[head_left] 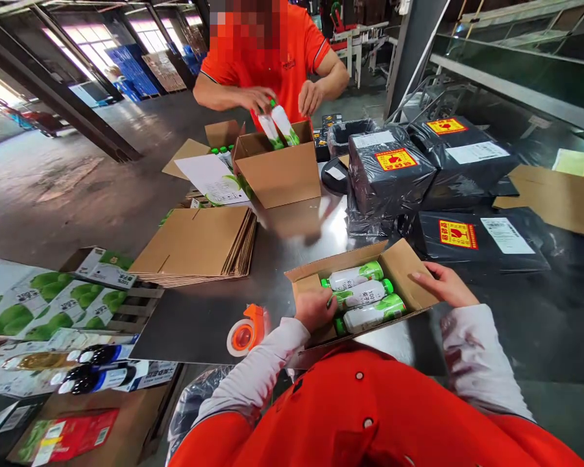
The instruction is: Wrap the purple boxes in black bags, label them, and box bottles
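An open cardboard box [355, 334] sits on the table in front of me. Three white-and-green bottles lie on their sides in it. The middle bottle [365, 295] has its green cap to the right; the far bottle [353, 277] and near bottle [374, 316] have theirs to the left. My left hand [315, 308] is closed at the left end of the middle bottle, its fingertips partly hidden. With the thumb on top and the fingers behind, my right hand [445, 285] grips the box's right flap [411, 269].
Flattened cartons [189, 243] are stacked left, near an orange tape dispenser [248, 331]. Black-wrapped parcels [389, 172] stand right. Across the table, a co-worker [296, 45] holds two bottles over another open box [277, 172]. A blurred cardboard piece [292, 220] lies between us.
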A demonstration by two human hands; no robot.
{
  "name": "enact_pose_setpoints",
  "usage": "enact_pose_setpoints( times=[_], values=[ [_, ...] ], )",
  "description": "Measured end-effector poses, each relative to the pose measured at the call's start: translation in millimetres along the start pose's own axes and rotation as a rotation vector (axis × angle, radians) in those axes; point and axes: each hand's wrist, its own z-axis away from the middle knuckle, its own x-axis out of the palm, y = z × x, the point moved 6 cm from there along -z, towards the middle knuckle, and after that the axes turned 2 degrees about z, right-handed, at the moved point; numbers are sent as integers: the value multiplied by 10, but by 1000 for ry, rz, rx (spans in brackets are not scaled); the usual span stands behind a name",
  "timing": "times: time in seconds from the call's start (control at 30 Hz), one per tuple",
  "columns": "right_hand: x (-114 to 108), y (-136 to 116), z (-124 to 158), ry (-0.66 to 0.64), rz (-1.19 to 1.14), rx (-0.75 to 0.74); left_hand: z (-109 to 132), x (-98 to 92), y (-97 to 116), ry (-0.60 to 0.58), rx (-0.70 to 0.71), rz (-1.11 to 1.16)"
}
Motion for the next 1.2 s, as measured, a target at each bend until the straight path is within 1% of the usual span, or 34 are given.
enact_pose_setpoints(
  times=[0.1,0.23,0.43,0.73,0.87,1.0,1.2],
  values=[
    [3,-9,3,-8,-5,-10,4,-8,-9,14,-6,14],
    [8,-35,11,-10,-17,-25,4,-2,-3,-30,-22,-27],
    [22,4,10,-21,-49,51,-5,-9,1,-37,-25,-29],
    [-14,-15,13,18,-33,8,-4,-15,2,-31,-25,-15],
    [-27,-2,6,46,-29,14,-3,-32,16,-43,-32,-25],
    [-27,-20,14,37,-18,6,1,-33,24,-60,-39,-45],
    [-38,-7,25,69,-38,26,0,-36,22,-48,-29,-52]
  ],
)
